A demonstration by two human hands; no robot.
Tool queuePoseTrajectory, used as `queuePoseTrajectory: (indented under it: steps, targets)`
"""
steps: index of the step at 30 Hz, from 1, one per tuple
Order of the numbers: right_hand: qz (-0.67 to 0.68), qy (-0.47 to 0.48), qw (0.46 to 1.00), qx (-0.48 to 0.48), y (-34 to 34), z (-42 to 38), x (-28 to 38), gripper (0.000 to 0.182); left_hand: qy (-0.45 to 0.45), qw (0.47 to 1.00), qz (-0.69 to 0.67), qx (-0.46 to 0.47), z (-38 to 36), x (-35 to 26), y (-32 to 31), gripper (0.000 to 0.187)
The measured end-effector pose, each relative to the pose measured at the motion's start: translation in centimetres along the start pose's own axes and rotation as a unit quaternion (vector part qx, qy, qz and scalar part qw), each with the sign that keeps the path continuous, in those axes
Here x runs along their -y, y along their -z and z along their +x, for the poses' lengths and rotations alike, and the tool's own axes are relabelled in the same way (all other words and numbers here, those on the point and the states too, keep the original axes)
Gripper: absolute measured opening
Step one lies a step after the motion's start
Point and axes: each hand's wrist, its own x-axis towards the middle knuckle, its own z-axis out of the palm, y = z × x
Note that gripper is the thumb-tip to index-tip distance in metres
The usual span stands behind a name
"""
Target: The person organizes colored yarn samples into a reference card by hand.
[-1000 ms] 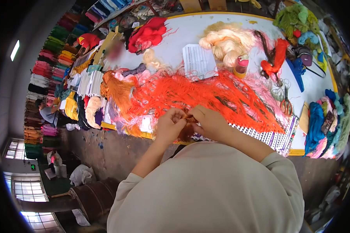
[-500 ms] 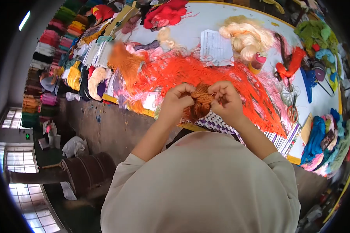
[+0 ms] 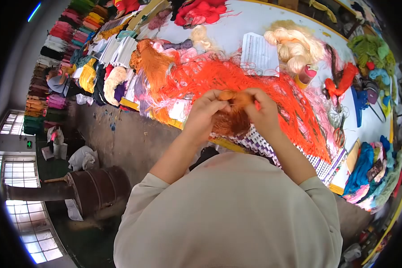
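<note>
A bundle of brown-orange yarn [image 3: 230,123] hangs between my two hands, near the table's front edge. My left hand [image 3: 206,111] pinches its upper left side, fingers closed. On the upper right, my right hand [image 3: 260,111] has its fingers closed on an orange part of the same bundle; that part is blurred. Behind the hands, loose red-orange yarn [image 3: 219,76] spreads across the white table [image 3: 236,18]. A hank of rust-orange yarn [image 3: 152,64] lies to its left.
A printed sheet [image 3: 259,53], cream yarn [image 3: 295,47] and a thread cone [image 3: 306,76] lie behind. Blue yarn [image 3: 361,167] sits at right. A brown metal drum [image 3: 100,190] stands on the floor at left. A person [image 3: 58,85] is near the yarn shelves [image 3: 69,27].
The view has shifted slightly. The yarn bundle now hangs lower between my hands, and an orange part of it is raised between my fingers.
</note>
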Motion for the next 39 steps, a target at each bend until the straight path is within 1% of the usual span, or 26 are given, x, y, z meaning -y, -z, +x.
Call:
queuePoseTrajectory:
  steps: [1,2,3,6,7,8,10,14,16,17,19,20,22,23,25,27,28,29,30,31,32,33,35,36,38,39]
  targets:
    - [0.253,-0.097,0.962,-0.02,-0.5,0.2,-0.8,0.032,0.0,1.0,-0.002,0.003,0.3,-0.2,0.4,0.021]
    - [0.488,-0.186,0.852,-0.038,-0.9,0.5,-1.3,0.033,-0.044,0.999,0.029,-0.006,0.7,-0.6,0.7,0.021]
    - [0.53,-0.219,0.819,-0.022,-1.0,0.8,-0.9,0.033,-0.086,0.994,0.059,-0.014,1.0,-1.1,1.1,0.021]
    - [0.447,-0.297,0.844,0.0,-1.9,0.9,-3.7,0.032,-0.095,0.995,0.041,0.013,1.9,-3.8,3.4,0.021]
    - [0.334,-0.253,0.908,-0.006,-2.0,1.2,-3.7,0.039,-0.09,0.993,0.076,0.025,2.4,-4.6,4.8,0.021]
    - [0.316,-0.191,0.93,-0.008,-2.3,1.8,-3.5,0.045,-0.088,0.993,0.073,0.033,2.7,-5.7,5.9,0.021]
    - [0.293,-0.063,0.953,0.031,-3.8,4.0,-1.1,0.058,-0.036,0.947,0.302,0.104,3.0,-8.4,7.5,0.021]
    - [0.279,-0.055,0.953,0.103,-11.8,7.8,5.4,0.06,-0.128,0.892,0.38,0.209,5.0,-10.7,12.3,0.019]
    - [0.202,-0.25,0.925,0.204,-14.2,9.8,6.0,0.049,-0.123,0.889,0.392,0.201,5.4,-12.9,15.3,0.021]
    - [0.185,-0.175,0.956,0.143,-16.0,10.5,6.1,0.023,-0.061,0.912,0.356,0.196,5.3,-14.7,16.8,0.021]
    - [0.189,-0.202,0.958,0.076,-15.9,12.3,7.4,0.014,0.042,0.896,0.366,0.249,5.5,-18.1,20.5,0.022]
    - [0.249,-0.195,0.948,0.035,-15.9,13.0,8.5,0.017,0.13,0.861,0.39,0.3,5.6,-19.7,22.1,0.021]
    - [0.332,-0.085,0.938,0.052,-15.7,14.1,9.1,0.018,0.26,0.76,0.447,0.394,6.3,-21.0,24.9,0.025]
    - [0.334,-0.077,0.939,0.003,-16.0,14.5,9.5,0.018,0.275,0.737,0.435,0.438,6.6,-21.7,26.2,0.023]
    - [0.316,-0.072,0.946,-0.022,-15.0,15.1,7.7,0.021,0.242,0.738,0.254,0.577,8.3,-22.1,31.0,0.024]
    - [0.149,-0.137,0.979,-0.037,-15.5,14.5,5.4,0.023,-0.036,0.789,-0.025,0.613,9.2,-22.3,32.5,0.038]
    - [0.05,-0.174,0.983,-0.015,-16.0,14.0,4.2,0.022,-0.103,0.772,-0.067,0.624,10.2,-23.2,32.6,0.045]
    - [0.007,-0.244,0.97,0.005,-16.6,13.6,3.3,0.029,-0.17,0.75,-0.106,0.63,11.2,-24.7,32.6,0.052]
    - [-0.004,-0.226,0.974,0.021,-17.1,12.9,1.1,0.028,-0.125,0.796,-0.096,0.585,11.4,-27.1,33.8,0.018]
    - [-0.014,-0.207,0.977,0.036,-17.4,12.0,-1.8,0.026,-0.146,0.833,-0.188,0.5,11.6,-28.7,34.2,0.029]
    - [-0.018,-0.236,0.971,0.035,-17.1,11.1,-4.7,0.023,-0.106,0.864,-0.263,0.416,10.5,-30.9,32.7,0.02]
    - [-0.018,-0.241,0.97,0.033,-17.2,10.4,-5.5,0.023,0.04,0.797,-0.33,0.504,11.8,-32.8,32.8,0.016]
    - [-0.064,-0.203,0.974,-0.082,-17.1,9.3,-6.8,0.012,-0.028,0.841,-0.323,0.432,12.2,-34.6,33.4,0.016]
    - [-0.085,-0.233,0.964,-0.094,-16.3,8.8,-8.0,0.009,-0.096,0.876,-0.308,0.359,11.8,-34.9,33.1,0.018]
    - [-0.081,-0.259,0.956,-0.107,-15.0,7.8,-9.9,0.009,-0.098,0.904,-0.275,0.314,12.0,-36.5,34.5,0.018]
    - [-0.08,-0.283,0.948,-0.12,-14.2,7.3,-11.0,0.009,-0.137,0.909,-0.278,0.279,11.4,-36.6,34.4,0.02]
